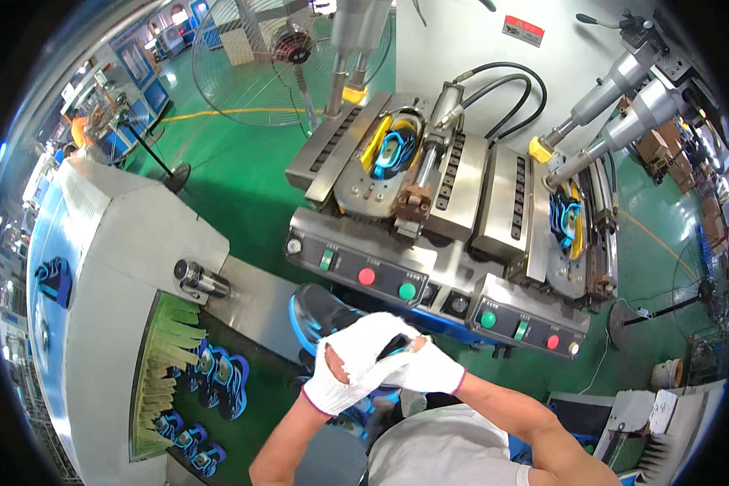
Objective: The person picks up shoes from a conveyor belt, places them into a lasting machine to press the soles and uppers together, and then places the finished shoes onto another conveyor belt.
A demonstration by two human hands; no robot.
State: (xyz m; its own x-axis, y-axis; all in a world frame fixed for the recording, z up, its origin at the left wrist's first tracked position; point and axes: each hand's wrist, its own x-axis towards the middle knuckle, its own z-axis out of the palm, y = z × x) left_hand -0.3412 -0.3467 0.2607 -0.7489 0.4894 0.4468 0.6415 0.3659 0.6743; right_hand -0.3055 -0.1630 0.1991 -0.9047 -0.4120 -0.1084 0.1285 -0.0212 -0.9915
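In front of the two-station brushed-steel press, the purple-cuffed, white-knit-gloved left hand partly hides a black shoe with a bright-blue edge. The matching gloved right hand meets it there, fingers of both curled inward; whether they grip anything I cannot tell. Left of the press are a cylindrical metal flask, ragged green fringe strips and blue-black strapped shoes; behind its left side, a round wire-caged fan.

Gloved left hand, gloved right hand touching it, dark shoe near, machine with 2 red buttons
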